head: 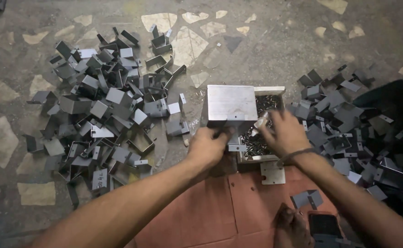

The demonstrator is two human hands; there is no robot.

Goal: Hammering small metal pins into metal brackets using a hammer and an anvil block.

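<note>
While the left hand (pixel 209 146) grips the near edge of a bent steel bracket (pixel 231 104) standing on the floor, the right hand (pixel 284 133) pinches a small pale piece (pixel 261 122) over a box of screws (pixel 263 138); bracket piles (pixel 105 110) lie either side.

I see a box of small screws (pixel 262 138) at centre on the floor (pixel 265 50), with a bent metal bracket (pixel 231 104) over its left half. One bracket pile (pixel 102 108) lies left of the box, another pile (pixel 348 133) right. A mat (pixel 210 206) is in front, near me, with a flat plate (pixel 273 173) on its far edge and a phone (pixel 324 226) at its right.
</note>
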